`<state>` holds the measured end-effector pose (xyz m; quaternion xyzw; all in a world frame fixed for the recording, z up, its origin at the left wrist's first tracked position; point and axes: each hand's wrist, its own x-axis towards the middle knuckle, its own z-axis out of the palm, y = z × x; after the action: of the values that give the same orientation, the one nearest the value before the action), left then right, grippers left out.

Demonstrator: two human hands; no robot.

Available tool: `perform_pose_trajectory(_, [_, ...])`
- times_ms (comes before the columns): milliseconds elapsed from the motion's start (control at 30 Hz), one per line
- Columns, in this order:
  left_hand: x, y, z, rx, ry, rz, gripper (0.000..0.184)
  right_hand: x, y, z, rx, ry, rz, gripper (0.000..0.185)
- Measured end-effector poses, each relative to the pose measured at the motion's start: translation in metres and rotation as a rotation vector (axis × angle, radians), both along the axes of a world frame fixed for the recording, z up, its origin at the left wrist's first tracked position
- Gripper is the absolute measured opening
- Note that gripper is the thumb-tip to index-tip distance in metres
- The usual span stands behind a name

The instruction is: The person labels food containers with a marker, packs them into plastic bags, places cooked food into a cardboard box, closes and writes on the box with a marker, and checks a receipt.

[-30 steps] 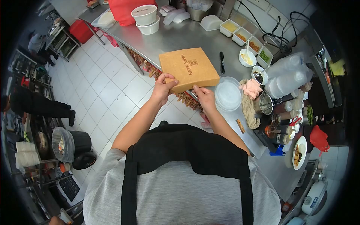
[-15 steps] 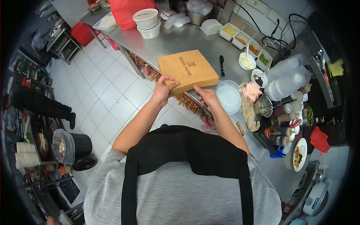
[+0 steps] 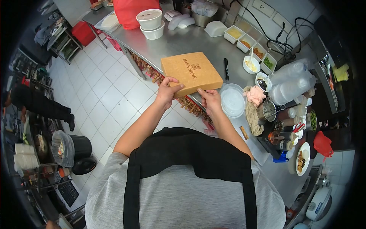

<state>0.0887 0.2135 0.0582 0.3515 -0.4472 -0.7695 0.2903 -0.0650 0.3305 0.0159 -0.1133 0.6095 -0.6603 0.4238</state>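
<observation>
A closed brown cardboard takeout box (image 3: pixel 187 70) with "MANN HANN" printed on its lid lies at the front edge of the steel counter (image 3: pixel 187 38). My left hand (image 3: pixel 168 91) grips its near left corner, thumb on top and fingers along the side. At the near side, further right, my right hand (image 3: pixel 209 100) pinches the box edge between thumb and fingers. Just beyond the box lies a black marker (image 3: pixel 226 69). A round translucent plastic lid (image 3: pixel 233 100) sits to the right of my right hand.
Stacked white tubs (image 3: pixel 151 24) and a red bag (image 3: pixel 131 11) stand at the far left of the counter. White containers of toppings (image 3: pixel 246 42) line the wall. Jars (image 3: pixel 286 124) and a plate of food (image 3: pixel 303 159) are on the right. Another person (image 3: pixel 42 103) stands at the left.
The box and both hands stay nearly where they were, with the whole view shifting slightly. The person at the far upper left has moved a little.
</observation>
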Motion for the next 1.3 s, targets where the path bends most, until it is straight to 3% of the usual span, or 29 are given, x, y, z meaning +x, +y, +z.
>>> perform_pose_trajectory(167, [-0.002, 0.007, -0.007, 0.038, 0.006, -0.003, 0.035, 0.01, -0.007, 0.004, -0.362, -0.441, -0.006, 0.033])
perform_pose_trajectory(233, [-0.006, 0.017, -0.015, 0.024, 0.043, 0.04, 0.047, 0.014, -0.011, 0.008, -0.46, -0.634, -0.022, 0.032])
perform_pose_trajectory(300, [-0.013, 0.034, -0.026, -0.016, 0.101, 0.142, 0.065, 0.018, -0.02, -0.001, -0.428, -0.538, -0.063, 0.037])
perform_pose_trajectory(433, [-0.01, 0.038, -0.018, 0.265, 0.186, 0.258, 0.096, 0.022, -0.033, -0.002, -0.313, -0.211, -0.143, 0.048])
perform_pose_trajectory(533, [-0.011, 0.033, -0.028, 0.36, 0.187, 0.295, 0.088, 0.013, -0.025, 0.002, 0.055, 0.029, -0.303, 0.058])
perform_pose_trajectory(633, [-0.027, 0.031, -0.055, 0.197, 0.169, 0.284, 0.069, 0.009, -0.001, 0.018, -0.022, 0.123, -0.291, 0.05])
perform_pose_trajectory(733, [-0.026, 0.02, -0.027, 0.165, -0.283, -0.109, 0.045, -0.042, 0.003, 0.003, -0.008, 0.764, -0.193, 0.035])
perform_pose_trajectory(833, [-0.012, 0.008, -0.059, -0.675, -0.448, -0.111, 0.034, -0.092, -0.004, 0.016, 0.178, 1.138, -0.278, 0.024])
perform_pose_trajectory(900, [-0.009, -0.019, -0.03, -1.131, -0.447, -0.102, 0.04, -0.127, -0.014, 0.007, 0.376, 1.441, -0.24, 0.025])
perform_pose_trajectory(933, [-0.006, -0.035, -0.018, -1.358, -0.439, -0.094, 0.043, -0.14, -0.019, 0.001, 0.41, 1.468, -0.168, 0.027])
perform_pose_trajectory(967, [-0.01, -0.06, -0.015, -1.451, -0.349, -0.157, 0.054, -0.151, -0.025, -0.004, 0.444, 1.494, -0.095, 0.028])
perform_pose_trajectory(1067, [-0.028, -0.101, 0.009, -1.797, -0.416, -0.388, 0.067, -0.165, -0.042, -0.011, 0.596, 1.467, -0.002, 0.031])
perform_pose_trajectory(1100, [-0.035, -0.11, 0.005, -1.789, -0.455, -0.557, 0.077, -0.168, -0.047, -0.01, 0.655, 1.443, 0.012, 0.032])
perform_pose_trajectory(1200, [-0.047, -0.113, -0.028, -1.634, -0.363, -0.572, 0.077, -0.167, -0.05, 0.007, 0.727, 1.291, -0.201, 0.029])
perform_pose_trajectory(1300, [-0.048, -0.075, -0.03, -1.547, -0.51, -0.537, 0.082, -0.147, -0.037, 0.052, 0.424, 1.317, -0.367, 0.021])
